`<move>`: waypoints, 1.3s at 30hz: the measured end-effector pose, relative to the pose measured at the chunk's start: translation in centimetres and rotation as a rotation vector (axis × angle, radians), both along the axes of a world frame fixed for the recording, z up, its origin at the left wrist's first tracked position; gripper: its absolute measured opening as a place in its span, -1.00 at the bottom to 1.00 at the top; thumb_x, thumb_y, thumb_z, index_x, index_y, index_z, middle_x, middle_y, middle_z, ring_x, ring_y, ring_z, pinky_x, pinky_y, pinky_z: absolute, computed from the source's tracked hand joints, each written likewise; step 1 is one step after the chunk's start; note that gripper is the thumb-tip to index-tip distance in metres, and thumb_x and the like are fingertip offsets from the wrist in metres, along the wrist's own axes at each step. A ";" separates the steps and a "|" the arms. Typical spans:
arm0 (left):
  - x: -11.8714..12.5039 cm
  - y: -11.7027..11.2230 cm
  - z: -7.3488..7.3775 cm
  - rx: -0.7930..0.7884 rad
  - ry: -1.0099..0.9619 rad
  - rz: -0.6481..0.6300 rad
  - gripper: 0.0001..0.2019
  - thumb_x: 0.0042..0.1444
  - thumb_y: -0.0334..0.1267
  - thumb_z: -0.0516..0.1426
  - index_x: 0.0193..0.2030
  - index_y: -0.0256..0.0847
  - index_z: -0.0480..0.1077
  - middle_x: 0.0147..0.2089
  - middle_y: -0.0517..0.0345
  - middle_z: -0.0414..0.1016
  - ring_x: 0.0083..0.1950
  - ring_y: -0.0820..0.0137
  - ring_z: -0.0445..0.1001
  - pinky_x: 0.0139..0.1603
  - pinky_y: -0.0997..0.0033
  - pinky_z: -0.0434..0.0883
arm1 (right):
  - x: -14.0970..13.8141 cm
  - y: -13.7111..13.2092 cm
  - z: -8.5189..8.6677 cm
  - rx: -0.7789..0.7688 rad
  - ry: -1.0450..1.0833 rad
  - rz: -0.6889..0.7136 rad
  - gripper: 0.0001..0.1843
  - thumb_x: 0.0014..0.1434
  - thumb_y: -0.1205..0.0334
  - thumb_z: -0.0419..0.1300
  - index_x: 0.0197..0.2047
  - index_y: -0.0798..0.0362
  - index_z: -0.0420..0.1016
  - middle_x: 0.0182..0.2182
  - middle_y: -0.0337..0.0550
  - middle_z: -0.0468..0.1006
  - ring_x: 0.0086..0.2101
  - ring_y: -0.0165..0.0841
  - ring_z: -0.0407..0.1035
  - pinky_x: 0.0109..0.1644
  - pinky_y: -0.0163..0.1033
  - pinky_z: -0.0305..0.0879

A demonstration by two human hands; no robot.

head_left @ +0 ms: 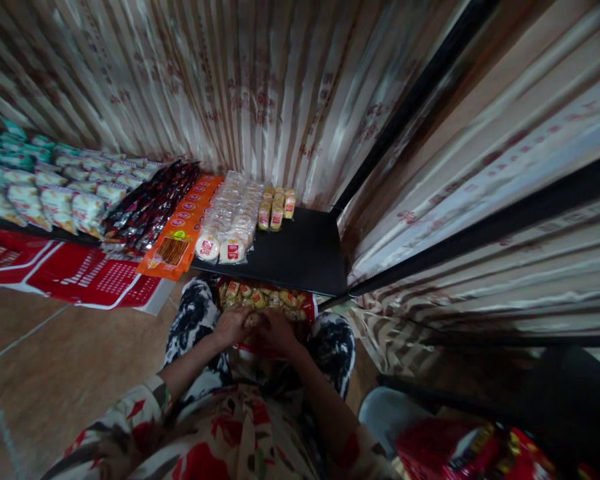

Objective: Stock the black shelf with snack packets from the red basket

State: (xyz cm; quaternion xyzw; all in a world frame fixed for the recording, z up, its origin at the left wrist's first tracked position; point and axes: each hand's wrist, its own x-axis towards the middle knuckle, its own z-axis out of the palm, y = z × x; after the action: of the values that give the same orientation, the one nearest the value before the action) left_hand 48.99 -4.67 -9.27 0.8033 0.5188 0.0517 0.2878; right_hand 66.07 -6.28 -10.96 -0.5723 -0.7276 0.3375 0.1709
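A red box [311, 308] of small yellow wrapped snacks [259, 298] sits between my knees, partly under the shelf's front edge. My left hand [234, 325] is at the near side of the box, its fingers curled in among the packets. Close beside it, my right hand [279, 328] also reaches in with bent fingers. The two hands nearly meet over a brownish packet [253, 320]. Dimness and blur hide what the fingertips grip. On the black shelf [300, 250] above, several matching yellow packets [277, 208] stand in short rows.
Left of them lie clear-wrapped round white snacks [233, 248], an orange packet [180, 230], dark packets [147, 207], and white and green bags [63, 203]. Pleated curtains [260, 87] hang behind. Black frame bars [410, 107] slant at right. Red packages [460, 447] lie low right.
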 end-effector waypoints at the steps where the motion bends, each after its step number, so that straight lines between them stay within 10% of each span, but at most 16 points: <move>1: 0.0 0.4 0.5 0.022 -0.026 0.006 -0.60 0.04 -0.21 0.12 0.05 -0.20 0.34 -0.01 -0.03 0.46 0.06 0.20 0.34 0.13 0.26 0.21 | 0.3 0.1 0.4 0.023 0.033 -0.025 -0.64 0.02 0.33 0.16 -0.06 0.04 0.42 -0.12 -0.07 0.49 -0.10 -0.28 0.35 -0.01 -0.19 0.24; 12: 0.6 1.6 4.4 -0.002 -0.440 0.078 -0.57 -0.03 -0.31 0.14 0.05 -0.15 0.33 0.09 0.05 0.38 0.12 0.29 0.31 0.17 0.30 0.21 | 3.6 1.5 4.6 -0.067 0.435 -0.310 -0.68 0.01 0.09 0.17 -0.17 0.05 0.48 -0.39 -0.20 0.54 -0.39 -0.37 0.41 -0.29 -0.26 0.37; 20: 2.8 0.5 4.0 -0.478 -0.780 0.460 -0.47 -0.01 0.11 0.09 -0.05 -0.29 0.32 -0.49 0.18 0.49 -0.55 0.45 0.39 -0.49 0.47 0.32 | 4.0 3.3 7.0 -0.064 0.593 -0.348 -0.62 0.09 -0.05 0.08 -0.22 0.05 0.50 -0.44 -0.22 0.56 -0.45 -0.39 0.43 -0.38 -0.32 0.35; 24: 3.6 0.7 4.8 -0.616 -0.934 0.516 -0.47 -0.13 0.17 0.17 -0.22 -0.29 0.35 -0.38 0.10 0.52 -0.52 0.49 0.43 -0.54 0.54 0.27 | 4.1 3.9 6.6 -0.116 0.596 -0.339 -0.62 0.10 -0.04 0.07 -0.18 0.06 0.49 -0.41 -0.20 0.56 -0.41 -0.37 0.44 -0.36 -0.31 0.37; 32: 3.0 3.0 6.3 -0.609 -0.829 0.421 -0.52 -0.15 0.18 0.14 -0.44 -0.30 0.34 -0.55 0.21 0.41 -0.60 0.53 0.32 -0.54 0.53 0.23 | 4.7 4.0 8.1 0.359 0.147 -0.164 -0.56 0.08 0.22 0.17 0.06 -0.09 0.40 0.03 -0.15 0.43 0.05 -0.24 0.20 0.13 -0.05 0.17; 39: 2.6 6.5 9.1 -0.337 -0.562 0.220 -0.61 -0.04 0.11 0.08 -0.47 -0.24 0.35 -0.60 0.28 0.32 -0.57 0.49 0.27 -0.53 0.51 0.17 | 4.4 4.3 9.9 0.403 -0.069 0.034 -0.57 0.15 0.17 0.15 0.12 -0.05 0.36 -0.09 -0.15 0.52 -0.08 -0.21 0.24 0.01 -0.12 0.26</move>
State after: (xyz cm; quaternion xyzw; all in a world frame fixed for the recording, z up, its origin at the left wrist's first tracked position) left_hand 51.58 1.87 -0.18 0.6380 0.5040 0.2154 0.5408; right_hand 70.47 -2.01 -1.03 -0.5254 -0.7954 0.1680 0.2511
